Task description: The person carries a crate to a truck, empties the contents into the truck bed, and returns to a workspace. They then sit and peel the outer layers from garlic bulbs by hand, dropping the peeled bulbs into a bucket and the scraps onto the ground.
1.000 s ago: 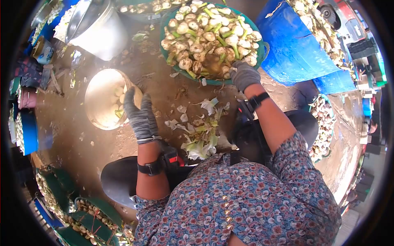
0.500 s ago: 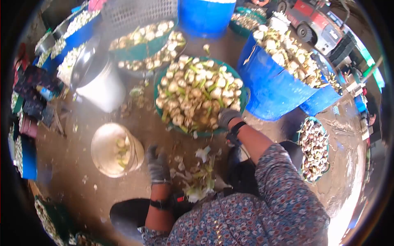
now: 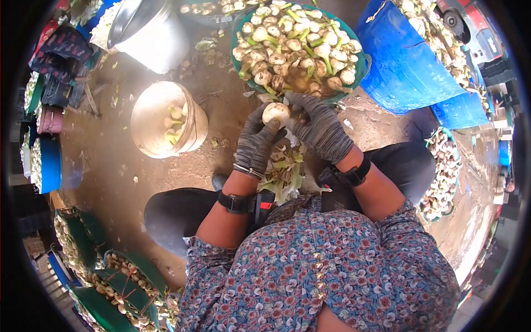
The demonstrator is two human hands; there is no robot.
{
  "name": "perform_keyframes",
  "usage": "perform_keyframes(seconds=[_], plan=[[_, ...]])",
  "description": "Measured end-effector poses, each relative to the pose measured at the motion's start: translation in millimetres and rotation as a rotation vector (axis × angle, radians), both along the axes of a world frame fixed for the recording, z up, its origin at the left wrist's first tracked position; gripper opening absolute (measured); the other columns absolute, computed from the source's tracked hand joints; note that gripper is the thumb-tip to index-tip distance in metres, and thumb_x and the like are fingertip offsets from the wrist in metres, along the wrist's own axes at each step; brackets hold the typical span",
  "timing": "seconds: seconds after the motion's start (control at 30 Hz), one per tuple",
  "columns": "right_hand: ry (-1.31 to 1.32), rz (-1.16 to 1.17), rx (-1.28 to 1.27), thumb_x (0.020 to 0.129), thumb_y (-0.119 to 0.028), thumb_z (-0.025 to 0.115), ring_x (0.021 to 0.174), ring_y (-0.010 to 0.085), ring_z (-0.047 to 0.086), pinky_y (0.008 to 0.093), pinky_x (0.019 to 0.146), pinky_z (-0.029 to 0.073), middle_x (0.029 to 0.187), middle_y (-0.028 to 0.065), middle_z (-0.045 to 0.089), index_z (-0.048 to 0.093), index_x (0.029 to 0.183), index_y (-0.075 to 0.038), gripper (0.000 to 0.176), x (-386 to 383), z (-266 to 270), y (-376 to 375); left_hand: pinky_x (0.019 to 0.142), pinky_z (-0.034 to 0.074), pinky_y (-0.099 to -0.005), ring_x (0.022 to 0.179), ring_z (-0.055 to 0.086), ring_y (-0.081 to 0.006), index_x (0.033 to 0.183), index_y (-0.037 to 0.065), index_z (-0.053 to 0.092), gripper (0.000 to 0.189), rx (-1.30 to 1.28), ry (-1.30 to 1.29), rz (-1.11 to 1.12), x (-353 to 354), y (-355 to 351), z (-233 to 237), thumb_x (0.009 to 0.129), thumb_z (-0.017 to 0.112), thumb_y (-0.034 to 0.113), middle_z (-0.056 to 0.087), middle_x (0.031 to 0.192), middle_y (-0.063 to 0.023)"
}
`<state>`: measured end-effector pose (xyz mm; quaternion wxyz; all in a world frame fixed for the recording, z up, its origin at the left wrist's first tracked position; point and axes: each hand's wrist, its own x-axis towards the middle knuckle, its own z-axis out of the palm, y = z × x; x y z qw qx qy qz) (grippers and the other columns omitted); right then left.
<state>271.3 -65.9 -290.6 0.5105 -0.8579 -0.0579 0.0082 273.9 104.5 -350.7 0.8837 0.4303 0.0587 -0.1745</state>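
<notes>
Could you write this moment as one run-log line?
left hand: holds bulb | right hand: at bulb, grip unclear | tub: heaped | bucket: few pieces inside | scraps: on ground

Both gloved hands meet at a pale bulb, the left hand gripping it and the right hand touching its side, just below the green basin heaped with bulbs. A whitish bucket stands to the left.

Floral shirt, seemingly knitted grey gloves
</notes>
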Motion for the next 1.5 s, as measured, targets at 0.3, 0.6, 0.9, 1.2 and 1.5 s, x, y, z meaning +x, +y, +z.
perform_keyframes(seconds=[0.3, 0.6, 0.9, 1.2, 1.5], plan=[[-0.325, -0.117, -0.333, 0.082, -0.011, 0.073, 0.072, 0.0272, 0.065, 0.0360, 0.067, 0.053, 0.080, 0.0147, 0.066, 0.066, 0.095, -0.001, 0.018, -3, -12, 7, 0.093, 0.056, -0.0350, 0.108, 0.063, -0.0213, 0.134, 0.004, 0.049, 0.044, 0.128, -0.105, 0.110, -9, -1, -1, 0.093, 0.066, 0.004, 0.061, 0.124, -0.0131], [-0.038, -0.146, 0.007, 0.087, -0.017, 0.071, 0.071, 0.0157, 0.064, 0.0307, 0.066, 0.052, 0.082, 0.0101, 0.069, 0.065, 0.093, 0.000, 0.019, -2, 0, 10, 0.098, 0.054, -0.0427, 0.117, 0.059, -0.0267, 0.132, 0.008, 0.050, 0.045, -0.265, -0.032, 0.003, -8, 9, 4, 0.091, 0.068, 0.009, 0.057, 0.128, -0.0128], [-0.006, -0.264, -0.159, 0.089, -0.019, 0.067, 0.076, 0.0296, 0.068, 0.0382, 0.069, 0.054, 0.085, 0.0177, 0.069, 0.067, 0.096, -0.002, 0.018, 9, -5, 2, 0.099, 0.053, -0.0426, 0.115, 0.059, -0.0264, 0.138, 0.007, 0.046, 0.053, -0.253, -0.079, -0.053, -15, 11, 17, 0.091, 0.069, 0.014, 0.056, 0.127, -0.0131], [-0.284, -0.387, -0.417, 0.090, -0.027, 0.068, 0.102, 0.0338, 0.064, 0.0414, 0.089, 0.051, 0.109, 0.0176, 0.068, 0.068, 0.115, -0.008, 0.032, 26, 2, -51, 0.092, 0.053, -0.0413, 0.102, 0.062, -0.0246, 0.142, 0.006, 0.042, 0.054, -0.365, -0.006, -0.142, -8, 19, 10, 0.095, 0.064, 0.023, 0.058, 0.123, -0.0109], [-0.476, 0.209, -0.550, 0.083, -0.019, 0.070, 0.086, 0.0283, 0.067, 0.0394, 0.077, 0.053, 0.092, 0.0110, 0.069, 0.071, 0.106, -0.010, 0.024, -5, 17, -8, 0.085, 0.053, -0.0290, 0.089, 0.059, -0.0127, 0.143, 0.006, 0.041, 0.060, -0.177, 0.014, -0.286, -11, 13, 21, 0.091, 0.069, 0.018, 0.061, 0.109, -0.0066]])
